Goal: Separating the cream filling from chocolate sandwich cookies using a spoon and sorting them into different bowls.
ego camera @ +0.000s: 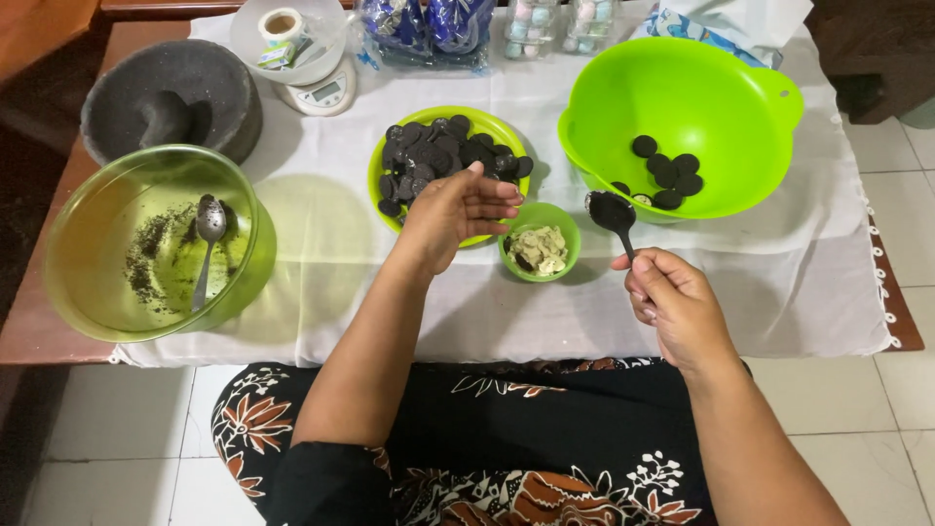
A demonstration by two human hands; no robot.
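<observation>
Right hand (675,304) pinched a spoon (614,214) by its handle, bowl dark and lifted beside the big lime mixing bowl (750,73) holding a few dark biscuit halves (667,172). Left hand (456,209) hovered over the green plate (506,131) piled with sandwich biscuits (438,156), fingers loosely curled, apparently empty. The small cream cup (541,248) sat between. Best kept level, I thought, scraping gently.

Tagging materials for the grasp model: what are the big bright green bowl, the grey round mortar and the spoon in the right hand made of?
Big bright green bowl: likely plastic, glossy, moulded rim tab. Grey round mortar: looks like stone, matte, rough, thick-walled. Spoon held in the right hand: probably metal, but its bowl is coated dark, so unsure.
</observation>
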